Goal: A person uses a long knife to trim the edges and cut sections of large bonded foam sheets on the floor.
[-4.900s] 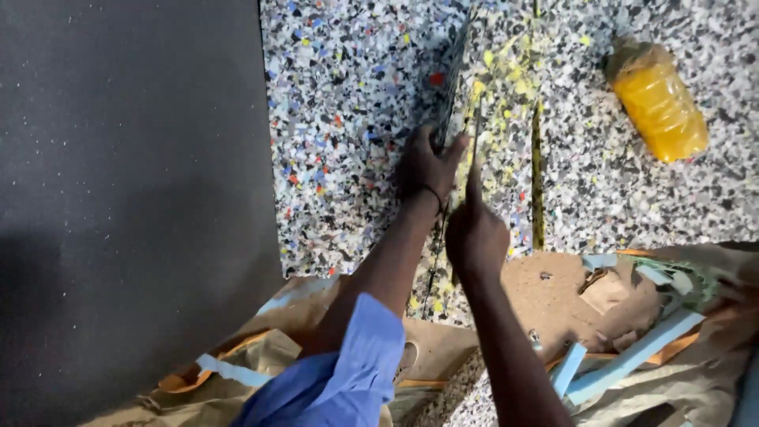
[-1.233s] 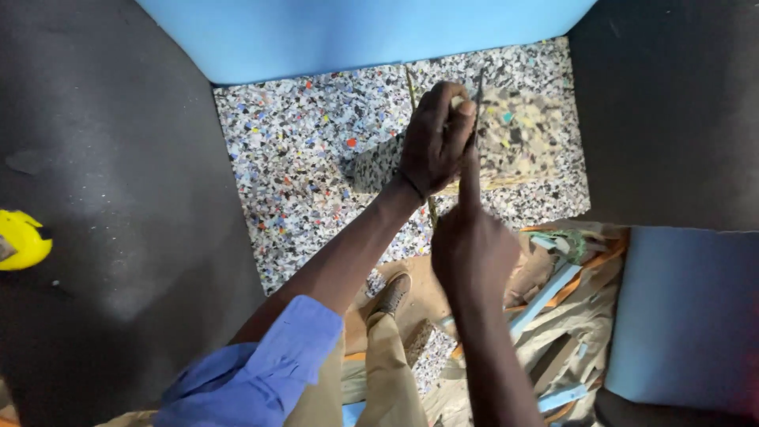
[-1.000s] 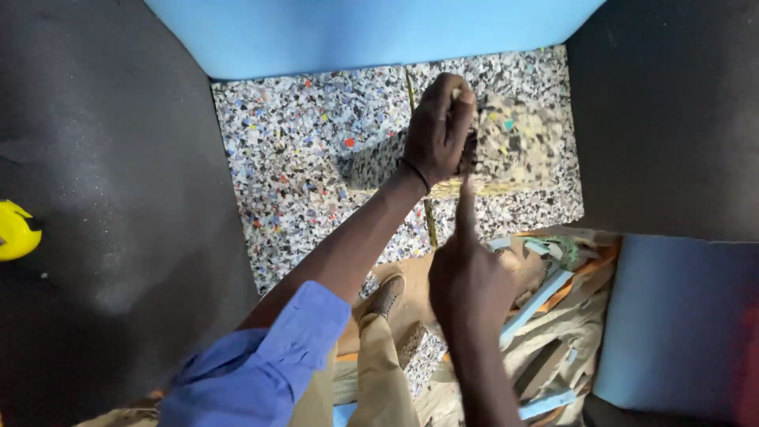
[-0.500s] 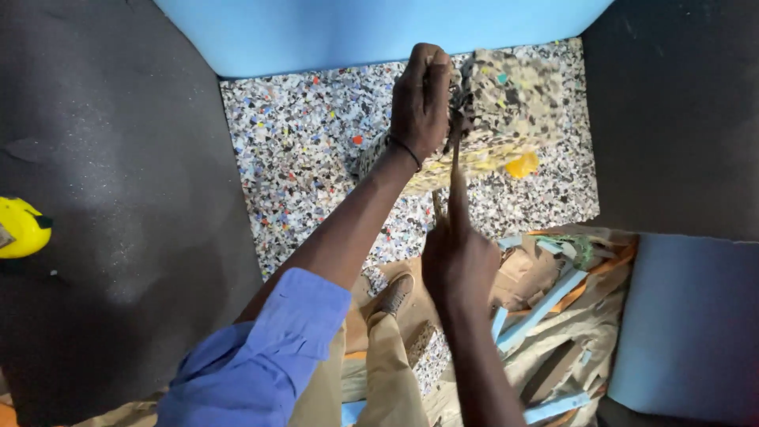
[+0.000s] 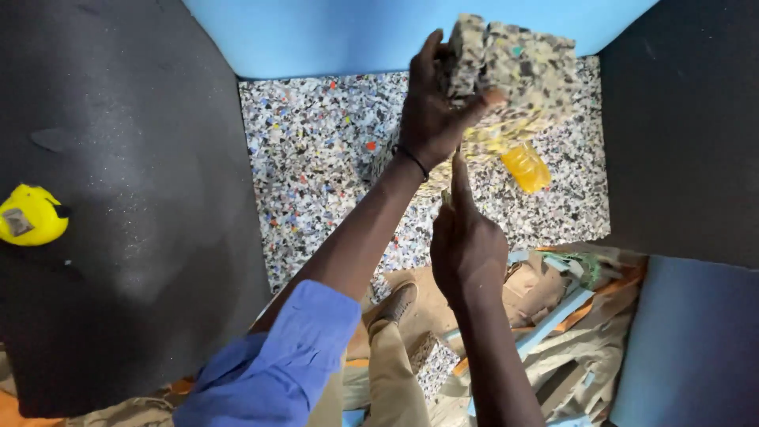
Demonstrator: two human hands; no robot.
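Dark grey foam sheet (image 5: 118,237) fills the left side, a second dark sheet (image 5: 680,134) the right; light blue foam slab (image 5: 379,32) runs along the top, another blue slab (image 5: 696,348) sits bottom right. Between them lies the speckled rebonded foam sheet (image 5: 316,174), multicolour chips on pale ground, flat on the floor. Scrap pile (image 5: 569,316) of brown paper, blue strips and orange offcuts lies just below that sheet, at right of the person's legs. Blue sleeve (image 5: 277,372) on the left arm, khaki trouser leg and brown shoe (image 5: 395,300) beneath it, shoe resting at the sheet's near edge. Cut piece of speckled foam (image 5: 514,79) is lifted off the sheet, tilted, near the top centre, partly covering the blue slab edge. Left hand (image 5: 431,111) is clamped on that piece, thumb across its lower face, fingers wrapped over its left edge; dark band on the wrist. Right hand (image 5: 466,245) sits just below, closed into a fist with the index finger stretched straight up toward the piece; a thin blade-like tip shows beside that finger, so it seems pinched on a small cutter, too hidden to name for sure. Yellow bottle (image 5: 526,166) lies on the sheet under the lifted piece, partly covered. Yellow tape measure (image 5: 30,215) rests on the left dark sheet, well apart from both hands.
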